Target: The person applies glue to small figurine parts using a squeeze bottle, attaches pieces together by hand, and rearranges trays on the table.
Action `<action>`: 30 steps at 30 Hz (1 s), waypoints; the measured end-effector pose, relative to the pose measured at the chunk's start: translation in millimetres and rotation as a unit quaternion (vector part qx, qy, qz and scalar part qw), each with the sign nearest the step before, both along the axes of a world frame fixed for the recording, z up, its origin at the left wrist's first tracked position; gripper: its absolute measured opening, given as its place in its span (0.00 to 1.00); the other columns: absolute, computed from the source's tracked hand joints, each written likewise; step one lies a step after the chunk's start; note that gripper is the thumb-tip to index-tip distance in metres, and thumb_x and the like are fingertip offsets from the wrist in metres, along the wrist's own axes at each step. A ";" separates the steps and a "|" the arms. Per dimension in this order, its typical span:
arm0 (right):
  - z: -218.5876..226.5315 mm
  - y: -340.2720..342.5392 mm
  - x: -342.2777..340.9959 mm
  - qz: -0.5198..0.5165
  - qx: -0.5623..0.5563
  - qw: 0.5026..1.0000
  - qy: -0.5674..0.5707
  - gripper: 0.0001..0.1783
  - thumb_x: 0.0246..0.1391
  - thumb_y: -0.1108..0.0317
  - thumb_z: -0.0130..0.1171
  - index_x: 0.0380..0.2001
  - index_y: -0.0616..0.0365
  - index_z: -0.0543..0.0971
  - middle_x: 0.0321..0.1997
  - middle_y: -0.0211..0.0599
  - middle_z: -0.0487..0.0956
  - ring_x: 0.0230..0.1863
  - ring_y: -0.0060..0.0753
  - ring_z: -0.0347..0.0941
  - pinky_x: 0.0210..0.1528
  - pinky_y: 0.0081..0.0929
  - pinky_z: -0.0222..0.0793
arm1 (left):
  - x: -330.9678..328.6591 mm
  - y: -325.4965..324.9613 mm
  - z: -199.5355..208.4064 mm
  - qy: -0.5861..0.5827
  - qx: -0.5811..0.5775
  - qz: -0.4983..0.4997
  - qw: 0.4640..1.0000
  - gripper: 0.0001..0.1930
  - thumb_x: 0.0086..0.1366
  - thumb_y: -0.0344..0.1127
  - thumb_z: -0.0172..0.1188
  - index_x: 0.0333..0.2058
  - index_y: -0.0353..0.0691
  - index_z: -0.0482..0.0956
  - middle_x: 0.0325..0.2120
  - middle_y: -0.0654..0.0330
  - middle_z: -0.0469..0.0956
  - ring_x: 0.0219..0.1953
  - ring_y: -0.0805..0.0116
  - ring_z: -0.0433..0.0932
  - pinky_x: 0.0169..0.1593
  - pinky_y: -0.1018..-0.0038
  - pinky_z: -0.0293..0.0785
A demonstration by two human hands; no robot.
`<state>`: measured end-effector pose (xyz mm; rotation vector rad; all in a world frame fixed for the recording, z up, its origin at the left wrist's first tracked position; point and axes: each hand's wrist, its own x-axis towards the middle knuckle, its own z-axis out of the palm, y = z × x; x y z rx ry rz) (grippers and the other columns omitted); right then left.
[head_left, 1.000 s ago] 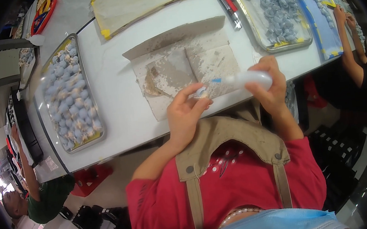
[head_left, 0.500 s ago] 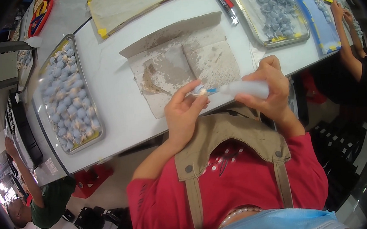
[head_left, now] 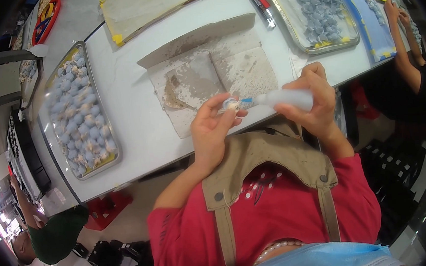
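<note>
Between the thumb and fingers of my left hand is a small pale piece, partly grey-blue and partly cream; its exact kind is too small to make out. My right hand grips a whitish squeeze bottle, tipped on its side. The bottle's thin blue nozzle points left, close to the small piece. Whether the nozzle touches it I cannot tell. Both hands are above the near edge of a stained, folded cardboard sheet.
A metal tray of grey-blue and cream pieces stands left. Another tray of grey curled pieces is far right, beside several pens. A paper-covered board lies at the back. Co-workers' arms show right and left.
The small piece has turned slightly in my left fingers, and my fingers have spread a little. The bottle has shifted slightly, its nozzle a bit away from the fingertips.
</note>
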<state>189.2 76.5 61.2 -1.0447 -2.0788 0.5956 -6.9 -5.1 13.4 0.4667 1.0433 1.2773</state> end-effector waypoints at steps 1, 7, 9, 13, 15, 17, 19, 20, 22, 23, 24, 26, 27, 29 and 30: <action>-0.7 0.3 0.0 0.000 -0.006 1.000 0.000 0.18 0.26 0.64 0.73 0.22 0.60 0.77 0.20 0.33 0.70 0.27 0.35 0.61 0.34 0.27 0.58 | 0.1 -0.1 -0.7 0.001 -0.001 -0.001 1.000 0.17 0.61 0.27 0.54 0.49 0.32 0.66 0.45 0.54 0.72 0.38 0.70 0.76 0.39 0.81 0.73; -2.7 1.6 2.7 0.024 0.000 1.000 -0.015 0.16 0.29 0.68 0.71 0.24 0.62 0.77 0.21 0.33 0.66 0.29 0.32 0.60 0.30 0.24 0.59 | 1.2 0.2 -0.4 -0.004 -0.006 -0.009 1.000 0.17 0.61 0.26 0.53 0.49 0.33 0.66 0.45 0.53 0.72 0.39 0.70 0.76 0.39 0.81 0.74; -2.0 1.7 1.0 0.028 0.004 0.999 -0.022 0.16 0.29 0.68 0.70 0.24 0.62 0.77 0.22 0.34 0.66 0.29 0.32 0.60 0.30 0.24 0.59 | 0.9 -0.1 -1.4 -0.014 0.002 -0.008 1.000 0.17 0.61 0.27 0.53 0.49 0.33 0.66 0.45 0.53 0.72 0.39 0.70 0.76 0.39 0.81 0.74; -1.7 1.1 -2.1 0.002 -0.022 1.000 -0.003 0.17 0.28 0.66 0.73 0.22 0.60 0.77 0.21 0.33 0.71 0.29 0.34 0.62 0.35 0.27 0.58 | -2.1 -1.5 -2.0 -0.010 0.000 -0.004 1.000 0.17 0.62 0.27 0.52 0.50 0.33 0.66 0.46 0.53 0.72 0.39 0.70 0.76 0.39 0.81 0.74; -4.1 1.8 -2.2 -0.001 -0.036 0.999 0.007 0.16 0.28 0.66 0.72 0.22 0.60 0.77 0.21 0.32 0.71 0.29 0.34 0.62 0.36 0.26 0.59 | -4.0 -1.9 -2.9 -0.044 -0.011 0.004 0.999 0.17 0.62 0.28 0.52 0.50 0.33 0.66 0.46 0.53 0.72 0.39 0.70 0.76 0.40 0.81 0.73; -13.3 6.2 -2.8 -0.031 -0.061 0.997 0.038 0.14 0.33 0.67 0.70 0.25 0.60 0.77 0.24 0.34 0.72 0.32 0.35 0.64 0.37 0.27 0.59 | -6.3 -1.4 -3.2 -0.050 -0.016 0.008 0.999 0.17 0.62 0.28 0.52 0.50 0.33 0.66 0.46 0.53 0.72 0.40 0.70 0.76 0.40 0.81 0.73; -32.1 11.6 -8.8 -0.065 -0.091 0.992 0.061 0.13 0.36 0.67 0.68 0.26 0.59 0.76 0.26 0.35 0.72 0.34 0.36 0.65 0.38 0.27 0.59 | -8.1 -1.2 -4.0 -0.058 -0.022 0.010 0.998 0.17 0.63 0.29 0.52 0.50 0.34 0.66 0.46 0.53 0.72 0.40 0.70 0.76 0.40 0.81 0.73; -41.6 15.0 -12.1 -0.098 -0.122 0.984 0.085 0.12 0.39 0.67 0.66 0.28 0.59 0.76 0.29 0.36 0.72 0.35 0.37 0.65 0.40 0.28 0.60 | -8.8 -1.1 -4.7 -0.076 -0.022 0.015 0.997 0.16 0.62 0.28 0.52 0.49 0.34 0.66 0.46 0.52 0.72 0.41 0.69 0.76 0.40 0.80 0.73; -53.8 22.1 -17.9 -0.096 -0.120 0.986 0.056 0.12 0.44 0.64 0.63 0.30 0.59 0.76 0.31 0.39 0.72 0.36 0.38 0.66 0.41 0.30 0.60 | -9.5 -0.5 -3.5 -0.098 -0.020 0.019 0.995 0.16 0.62 0.28 0.52 0.49 0.35 0.66 0.47 0.52 0.72 0.41 0.68 0.75 0.41 0.80 0.73; -59.3 24.8 -21.8 -0.093 -0.110 0.989 0.041 0.13 0.45 0.62 0.62 0.31 0.59 0.76 0.32 0.39 0.72 0.37 0.39 0.66 0.42 0.31 0.60 | -9.2 0.1 -1.1 -0.082 0.017 0.013 0.996 0.16 0.61 0.27 0.53 0.48 0.35 0.67 0.47 0.51 0.71 0.42 0.66 0.75 0.41 0.79 0.73; -62.3 25.8 -24.6 -0.091 -0.099 0.991 0.026 0.13 0.45 0.61 0.61 0.31 0.59 0.77 0.32 0.39 0.72 0.37 0.39 0.67 0.43 0.31 0.60 | -9.0 0.5 0.3 -0.066 0.055 0.006 0.996 0.16 0.60 0.27 0.54 0.47 0.36 0.67 0.48 0.49 0.70 0.43 0.64 0.75 0.41 0.78 0.74; -62.3 27.3 -24.5 -0.106 -0.108 0.989 0.003 0.14 0.45 0.60 0.61 0.31 0.58 0.77 0.32 0.40 0.74 0.38 0.40 0.67 0.43 0.32 0.61 | -15.3 -1.0 -0.6 -0.100 0.126 -0.035 0.986 0.15 0.60 0.26 0.54 0.47 0.35 0.67 0.48 0.49 0.70 0.43 0.64 0.75 0.42 0.76 0.73; -62.3 30.4 -22.4 -0.087 -0.092 0.992 0.007 0.12 0.45 0.61 0.61 0.30 0.58 0.78 0.31 0.39 0.75 0.37 0.40 0.67 0.42 0.32 0.61 | -19.3 -1.1 -1.1 -0.130 0.194 -0.071 0.970 0.15 0.60 0.24 0.53 0.47 0.35 0.68 0.48 0.48 0.70 0.43 0.63 0.76 0.43 0.74 0.73; -63.4 41.6 -14.3 -0.068 -0.075 0.995 0.011 0.11 0.45 0.62 0.61 0.29 0.57 0.78 0.31 0.39 0.76 0.36 0.39 0.68 0.41 0.31 0.62 | -25.1 1.1 -1.5 -0.142 0.206 -0.092 0.964 0.15 0.60 0.25 0.54 0.47 0.34 0.68 0.47 0.48 0.71 0.43 0.63 0.76 0.43 0.74 0.73; -63.0 52.6 -5.2 -0.094 -0.020 0.995 0.003 0.09 0.45 0.63 0.60 0.28 0.57 0.78 0.30 0.37 0.77 0.34 0.39 0.69 0.40 0.32 0.62 | -26.5 1.4 -1.1 -0.153 0.216 -0.111 0.958 0.15 0.60 0.25 0.54 0.47 0.33 0.68 0.47 0.48 0.71 0.43 0.63 0.76 0.43 0.74 0.73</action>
